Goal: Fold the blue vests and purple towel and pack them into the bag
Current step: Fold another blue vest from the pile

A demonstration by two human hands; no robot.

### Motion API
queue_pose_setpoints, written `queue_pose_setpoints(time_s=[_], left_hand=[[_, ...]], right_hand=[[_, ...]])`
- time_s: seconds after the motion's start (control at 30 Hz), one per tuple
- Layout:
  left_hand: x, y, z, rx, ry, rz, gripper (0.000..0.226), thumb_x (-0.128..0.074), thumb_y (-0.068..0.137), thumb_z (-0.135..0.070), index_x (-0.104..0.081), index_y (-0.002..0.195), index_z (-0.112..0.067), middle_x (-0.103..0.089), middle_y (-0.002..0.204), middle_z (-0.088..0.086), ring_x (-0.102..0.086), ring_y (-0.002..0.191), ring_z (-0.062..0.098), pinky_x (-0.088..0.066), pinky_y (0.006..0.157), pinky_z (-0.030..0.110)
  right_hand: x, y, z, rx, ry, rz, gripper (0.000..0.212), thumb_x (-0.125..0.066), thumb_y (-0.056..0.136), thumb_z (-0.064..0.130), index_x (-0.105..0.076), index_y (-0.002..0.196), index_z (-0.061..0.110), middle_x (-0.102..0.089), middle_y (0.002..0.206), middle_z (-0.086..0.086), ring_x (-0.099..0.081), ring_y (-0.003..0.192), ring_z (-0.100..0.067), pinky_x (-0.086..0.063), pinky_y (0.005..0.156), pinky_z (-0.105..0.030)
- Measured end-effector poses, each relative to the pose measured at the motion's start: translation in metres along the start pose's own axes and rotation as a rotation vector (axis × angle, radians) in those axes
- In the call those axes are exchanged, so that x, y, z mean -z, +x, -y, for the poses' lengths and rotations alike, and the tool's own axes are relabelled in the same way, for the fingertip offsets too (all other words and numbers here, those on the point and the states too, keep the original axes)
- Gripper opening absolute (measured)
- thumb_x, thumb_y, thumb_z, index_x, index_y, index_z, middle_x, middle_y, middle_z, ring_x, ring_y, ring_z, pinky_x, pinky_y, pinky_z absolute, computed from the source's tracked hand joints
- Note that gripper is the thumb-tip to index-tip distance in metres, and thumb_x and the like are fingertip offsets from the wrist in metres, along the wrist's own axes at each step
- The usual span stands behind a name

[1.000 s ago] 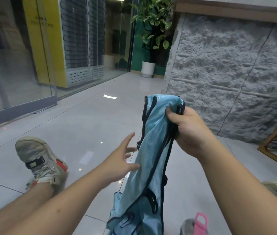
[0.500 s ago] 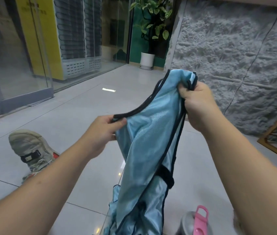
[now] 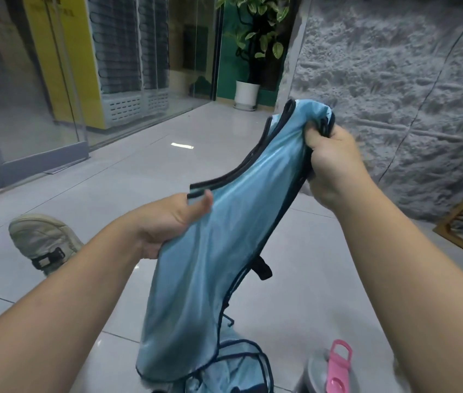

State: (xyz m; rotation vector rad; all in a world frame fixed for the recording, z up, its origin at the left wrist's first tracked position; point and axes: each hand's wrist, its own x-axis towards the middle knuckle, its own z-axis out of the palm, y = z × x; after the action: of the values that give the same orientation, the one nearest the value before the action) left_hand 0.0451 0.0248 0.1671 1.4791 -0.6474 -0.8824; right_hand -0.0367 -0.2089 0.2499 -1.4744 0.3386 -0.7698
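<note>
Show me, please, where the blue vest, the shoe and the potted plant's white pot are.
blue vest (image 3: 224, 236): head view, the smooth middle panel held between both hands.
shoe (image 3: 44, 239): head view, the grey upper.
white pot (image 3: 246, 91): head view, the front wall.

The light was soft and even, rather cool, with weak shadows under my arms. A bright patch of glare lay on the glossy grey tiled floor (image 3: 182, 145). The wide lens bent straight lines near the edges. My forearms and the shiny light-blue vest (image 3: 224, 236) looked slightly motion-blurred.
</note>
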Motion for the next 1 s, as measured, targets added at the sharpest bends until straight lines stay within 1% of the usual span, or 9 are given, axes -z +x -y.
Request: queue_pose_setpoints(time_s=[0.07,0.1,0.17,0.43,0.53,0.67,0.8,0.9,1.0], left_hand=[[0.002,-0.001,0.004,-0.011,-0.003,0.062,0.064,-0.1,0.052,-0.041,-0.08,0.107,-0.015,-0.075,0.114,0.02,-0.076,0.095,0.031,-0.064,0.081,0.044],[0.001,-0.002,0.004,-0.029,-0.032,0.056,0.043,-0.094,0.062,-0.025,-0.082,0.102,-0.016,-0.076,0.113,0.018,-0.076,0.093,0.029,-0.064,0.078,0.041],[0.0,-0.001,0.004,-0.072,-0.093,0.044,0.029,-0.077,0.072,-0.011,-0.083,0.1,-0.018,-0.077,0.109,0.016,-0.077,0.089,0.027,-0.064,0.074,0.038],[-0.013,0.007,0.007,-0.032,-0.261,0.015,0.026,-0.08,0.078,-0.032,-0.082,0.093,-0.01,-0.077,0.094,0.014,-0.076,0.077,0.024,-0.064,0.072,0.035],[-0.022,0.012,0.005,-0.019,-0.35,-0.083,0.041,-0.073,0.084,-0.04,-0.079,0.107,-0.007,-0.077,0.108,0.016,-0.076,0.09,0.028,-0.064,0.08,0.04],[-0.024,0.017,-0.002,0.015,-0.514,-0.202,0.054,-0.065,0.093,-0.05,-0.074,0.12,-0.005,-0.075,0.118,0.017,-0.075,0.102,0.032,-0.063,0.083,0.044],[-0.018,0.023,-0.007,0.01,-0.632,-0.358,0.05,-0.059,0.1,-0.051,-0.073,0.11,-0.004,-0.077,0.108,0.017,-0.078,0.09,0.031,-0.065,0.066,0.044],[-0.01,0.025,-0.006,0.021,-0.707,-0.45,0.053,-0.056,0.102,-0.051,-0.069,0.116,-0.001,-0.078,0.104,0.018,-0.079,0.084,0.032,-0.064,0.058,0.045],[-0.001,0.024,-0.002,0.029,-0.744,-0.502,0.052,-0.054,0.104,-0.049,-0.068,0.118,-0.002,-0.079,0.1,0.019,-0.079,0.082,0.033,-0.063,0.057,0.043]], right_hand=[[-0.002,-0.003,-0.004,-0.045,0.018,0.028,0.024,-0.052,0.11,0.028,-0.071,0.12,0.017,-0.078,0.117,-0.004,-0.072,0.115,-0.03,-0.058,0.099,-0.053],[-0.003,-0.003,-0.006,-0.062,0.035,0.035,0.024,-0.051,0.11,0.028,-0.071,0.119,0.016,-0.078,0.117,-0.005,-0.073,0.113,-0.03,-0.059,0.099,-0.052],[-0.004,-0.002,-0.011,-0.103,0.086,0.034,0.025,-0.052,0.11,0.027,-0.07,0.119,0.012,-0.078,0.115,-0.007,-0.075,0.109,-0.029,-0.06,0.098,-0.049],[0.003,0.006,-0.073,-0.476,0.304,0.057,0.039,-0.052,0.109,0.024,-0.063,0.136,-0.002,-0.075,0.121,-0.02,-0.074,0.11,-0.034,-0.059,0.097,-0.047],[0.011,-0.01,-0.1,-0.565,0.414,0.094,0.06,-0.047,0.107,0.051,-0.065,0.137,0.002,-0.072,0.128,-0.019,-0.071,0.117,-0.035,-0.055,0.099,-0.048],[0.018,-0.046,-0.124,-0.677,0.487,0.254,0.11,-0.023,0.084,0.095,-0.08,0.115,0.005,-0.07,0.132,-0.02,-0.07,0.117,-0.038,-0.047,0.107,-0.051],[0.018,-0.065,-0.136,-0.775,0.492,0.491,0.133,-0.033,0.063,0.106,-0.061,0.143,0.003,-0.059,0.146,-0.023,-0.056,0.136,-0.044,-0.03,0.123,-0.058],[0.02,-0.072,-0.13,-0.693,0.459,0.64,0.131,-0.061,0.059,0.095,-0.054,0.148,-0.001,-0.052,0.152,-0.027,-0.05,0.142,-0.044,-0.03,0.123,-0.058],[0.019,-0.072,-0.122,-0.556,0.195,0.754,0.1,-0.092,0.068,0.044,-0.052,0.146,-0.004,-0.057,0.143,-0.027,-0.061,0.126,-0.038,-0.048,0.111,-0.05]])
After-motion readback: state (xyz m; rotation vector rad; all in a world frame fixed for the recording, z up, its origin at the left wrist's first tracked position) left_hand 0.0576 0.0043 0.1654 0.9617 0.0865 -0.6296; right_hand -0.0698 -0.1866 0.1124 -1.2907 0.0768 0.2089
